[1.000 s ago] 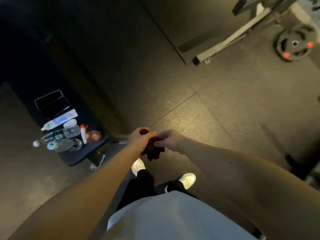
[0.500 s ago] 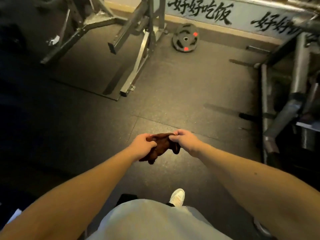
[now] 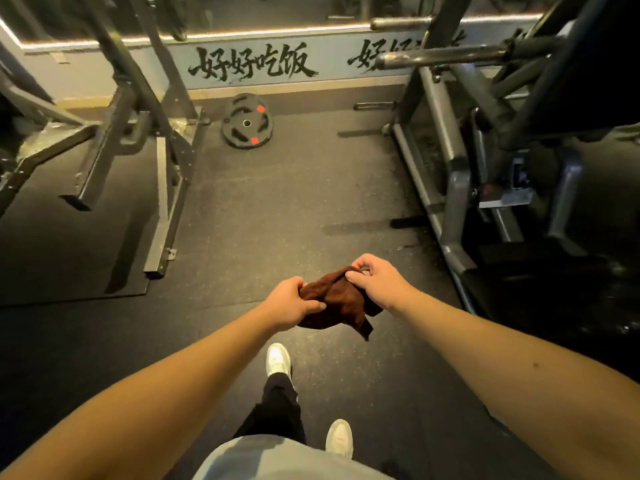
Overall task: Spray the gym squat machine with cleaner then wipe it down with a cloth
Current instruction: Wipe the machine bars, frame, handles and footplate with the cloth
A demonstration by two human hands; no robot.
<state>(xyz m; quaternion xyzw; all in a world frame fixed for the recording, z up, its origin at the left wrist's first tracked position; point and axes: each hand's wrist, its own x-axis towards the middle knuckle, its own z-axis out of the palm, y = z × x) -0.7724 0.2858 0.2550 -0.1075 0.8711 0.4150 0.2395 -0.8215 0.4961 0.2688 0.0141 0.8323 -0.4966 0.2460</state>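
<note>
The cloth (image 3: 337,299) is held between the left hand (image 3: 289,304) and the right hand (image 3: 377,285), near and central, above the floor (image 3: 294,209). A steel frame (image 3: 166,188) stands to the left and a larger machine (image 3: 457,188) to the right. Far between them, a weight plate (image 3: 247,121) lies on the floor before the wall (image 3: 104,71).

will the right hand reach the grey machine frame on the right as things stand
Probably, with a step closer: the right hand, gripping the cloth with the left hand, is apart from the frame, and only bare floor lies between.
</note>
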